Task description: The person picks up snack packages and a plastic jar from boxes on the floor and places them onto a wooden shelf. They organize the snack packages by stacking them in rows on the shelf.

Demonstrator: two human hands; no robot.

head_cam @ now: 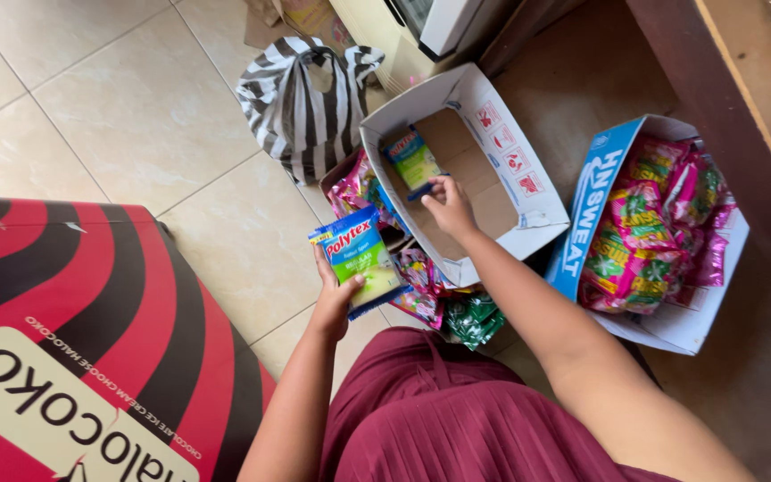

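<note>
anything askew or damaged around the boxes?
Nothing damaged. The white carton sits tilted, propped on loose snack packets instead of flat on the floor. The right hand reaches inside it; the left hand holds a sponge pack.

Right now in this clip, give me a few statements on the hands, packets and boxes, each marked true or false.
1. The left hand holds a blue and green sponge packet. True.
2. The right hand rests on the striped plastic bag. False: it reaches into the open white carton, fingers at a dark blue packet edge there.
3. The white carton is packed full. False: it shows only one similar packet and bare cardboard.
4. The blue and white box on the right holds pink and green sachets. True.
5. The striped bag is red. False: black and white.
</note>
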